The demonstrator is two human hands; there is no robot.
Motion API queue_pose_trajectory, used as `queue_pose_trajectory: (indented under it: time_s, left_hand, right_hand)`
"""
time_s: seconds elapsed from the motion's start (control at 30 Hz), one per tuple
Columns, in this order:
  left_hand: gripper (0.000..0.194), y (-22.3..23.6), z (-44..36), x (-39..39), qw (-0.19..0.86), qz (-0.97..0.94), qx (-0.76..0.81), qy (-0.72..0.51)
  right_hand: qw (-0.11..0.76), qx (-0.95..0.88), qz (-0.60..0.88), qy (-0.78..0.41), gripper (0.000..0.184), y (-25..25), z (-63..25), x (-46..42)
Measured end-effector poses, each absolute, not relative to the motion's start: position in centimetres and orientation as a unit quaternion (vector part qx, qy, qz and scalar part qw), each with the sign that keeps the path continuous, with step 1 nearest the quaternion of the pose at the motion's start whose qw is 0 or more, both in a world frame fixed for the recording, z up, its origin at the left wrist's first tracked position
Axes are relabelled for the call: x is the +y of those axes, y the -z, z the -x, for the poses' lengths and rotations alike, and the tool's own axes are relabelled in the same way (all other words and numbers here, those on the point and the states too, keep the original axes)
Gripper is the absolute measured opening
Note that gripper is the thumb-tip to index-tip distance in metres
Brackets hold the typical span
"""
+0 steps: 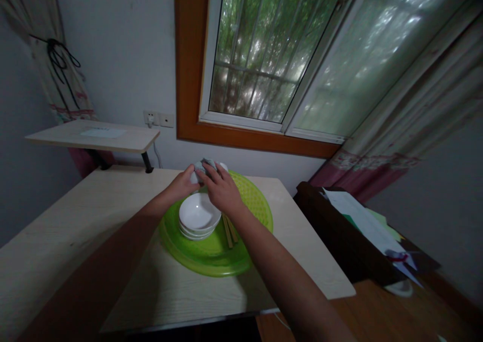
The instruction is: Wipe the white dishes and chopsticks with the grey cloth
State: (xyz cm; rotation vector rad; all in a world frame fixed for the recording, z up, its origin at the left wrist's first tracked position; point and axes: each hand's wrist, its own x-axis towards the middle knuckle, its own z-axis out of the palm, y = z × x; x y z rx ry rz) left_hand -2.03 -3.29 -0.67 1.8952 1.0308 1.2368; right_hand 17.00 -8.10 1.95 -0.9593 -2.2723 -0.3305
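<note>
A round green basin [211,254] sits on a pale wooden table [68,236]. Inside it stands a short stack of white bowls [198,216], with wooden chopsticks [228,230] lying to its right. Above the basin's far rim my left hand [184,183] grips a white bowl [223,167], mostly hidden by both hands. My right hand [221,187] presses a grey cloth [204,165] against that bowl, fingers curled over it.
A small raised shelf [94,136] stands at the table's back left. A dark wooden cabinet [339,231] with papers [362,216] on it sits to the right. A window with bars and curtains is behind the table.
</note>
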Motion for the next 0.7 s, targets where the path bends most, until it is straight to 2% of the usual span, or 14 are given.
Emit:
queue_pose_trajectory:
  time_s: [0.27,0.7]
  left_hand:
    - [0.036,0.5,2.2,-3.6,0.287,-0.749,0.437,-0.408]
    - [0.036,0.8,2.2,-3.3,0.251,-0.772,0.411,-0.415]
  right_hand:
    - [0.315,-0.822,0.452,0.143,0.059,-1.8,-17.9,-7.3]
    - [0.285,-0.869,0.360,0.181,0.053,-2.3,-16.6,-8.3]
